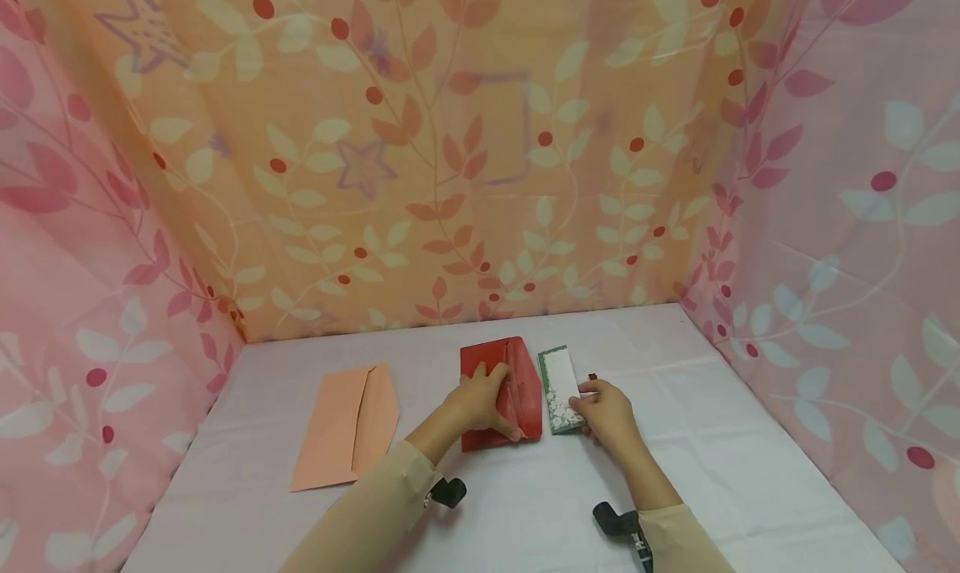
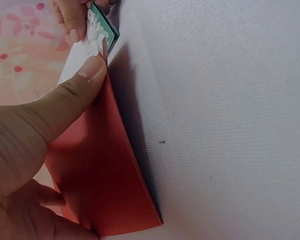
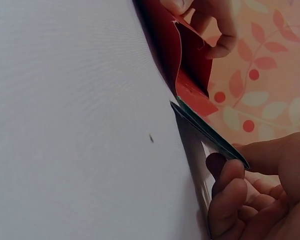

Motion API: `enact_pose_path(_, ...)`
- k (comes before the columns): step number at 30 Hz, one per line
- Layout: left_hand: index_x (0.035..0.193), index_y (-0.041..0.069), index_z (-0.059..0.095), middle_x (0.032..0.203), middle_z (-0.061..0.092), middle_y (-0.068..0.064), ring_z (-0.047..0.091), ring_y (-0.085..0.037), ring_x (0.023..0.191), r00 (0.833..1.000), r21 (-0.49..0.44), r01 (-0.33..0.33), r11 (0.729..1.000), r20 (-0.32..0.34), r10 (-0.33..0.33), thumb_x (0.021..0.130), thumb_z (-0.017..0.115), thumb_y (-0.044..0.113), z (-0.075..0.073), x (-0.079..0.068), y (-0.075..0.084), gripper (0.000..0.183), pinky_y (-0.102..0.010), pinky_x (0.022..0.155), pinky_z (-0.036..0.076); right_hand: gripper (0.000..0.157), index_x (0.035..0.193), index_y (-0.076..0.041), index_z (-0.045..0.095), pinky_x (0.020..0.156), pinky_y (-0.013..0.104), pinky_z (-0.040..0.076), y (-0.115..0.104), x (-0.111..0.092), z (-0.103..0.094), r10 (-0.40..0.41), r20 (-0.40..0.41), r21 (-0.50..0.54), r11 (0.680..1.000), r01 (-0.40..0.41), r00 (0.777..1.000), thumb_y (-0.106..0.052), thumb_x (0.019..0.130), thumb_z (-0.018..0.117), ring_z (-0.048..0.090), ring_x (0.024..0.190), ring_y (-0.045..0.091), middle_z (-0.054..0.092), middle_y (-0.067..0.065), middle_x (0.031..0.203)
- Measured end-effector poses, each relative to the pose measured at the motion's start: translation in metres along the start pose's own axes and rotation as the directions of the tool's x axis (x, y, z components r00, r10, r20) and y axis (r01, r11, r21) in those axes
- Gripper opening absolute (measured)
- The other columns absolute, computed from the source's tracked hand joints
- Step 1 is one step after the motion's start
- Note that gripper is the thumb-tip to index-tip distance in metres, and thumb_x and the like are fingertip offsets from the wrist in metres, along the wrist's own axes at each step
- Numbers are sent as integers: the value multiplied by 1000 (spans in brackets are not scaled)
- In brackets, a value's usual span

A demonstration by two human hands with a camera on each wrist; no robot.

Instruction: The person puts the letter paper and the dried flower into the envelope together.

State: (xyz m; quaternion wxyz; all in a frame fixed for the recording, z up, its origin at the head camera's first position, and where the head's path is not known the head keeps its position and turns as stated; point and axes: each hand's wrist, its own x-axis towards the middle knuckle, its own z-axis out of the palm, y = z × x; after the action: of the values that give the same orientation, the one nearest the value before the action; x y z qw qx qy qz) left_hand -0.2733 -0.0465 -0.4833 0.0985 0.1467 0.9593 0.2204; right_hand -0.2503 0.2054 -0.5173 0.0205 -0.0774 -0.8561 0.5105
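Observation:
A red envelope [image 1: 529, 390] lies on the table with its flap side to the right. My left hand [image 1: 480, 400] grips it, thumb at the near edge and fingers spread over toward the far edge. Seen from the right wrist, its mouth [image 3: 192, 65] gapes open. Just right of the flap, my right hand [image 1: 611, 415] pinches a folded card [image 1: 558, 381], white with a green border and white floral pattern. The card's edge [image 3: 210, 132] is tilted up from the table, its left end close to the envelope's mouth. A small dark red piece [image 3: 216, 162] shows at my right fingers.
A peach envelope [image 1: 330, 427] lies flat to the left, its flap toward the right. White cloth covers the table [image 1: 750, 440]. Patterned curtains [image 1: 450, 181] stand behind it and along both sides.

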Motion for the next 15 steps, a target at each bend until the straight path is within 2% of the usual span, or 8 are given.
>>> enact_pose_path(7, 147, 28, 42, 153, 43, -21, 48, -50, 131, 1000, -3, -3, 1000, 10, 3, 61, 95, 54, -2, 0, 0, 105, -58, 88, 58, 34, 124, 2, 62, 42, 33, 50, 0, 0, -1, 13, 6, 77, 997, -13, 1000, -16, 96, 69, 61, 47, 21, 75, 15, 94)
enact_pose_path(15, 147, 29, 44, 148, 47, -17, 51, -43, 127, 999, 4, -21, 1000, 25, 21, 62, 95, 53, -5, 2, -2, 102, -55, 87, 59, 37, 128, 5, 56, 46, 34, 55, -2, 2, -2, 36, -11, 185, 982, -33, 999, -12, 97, 65, 64, 52, 22, 74, 19, 99)
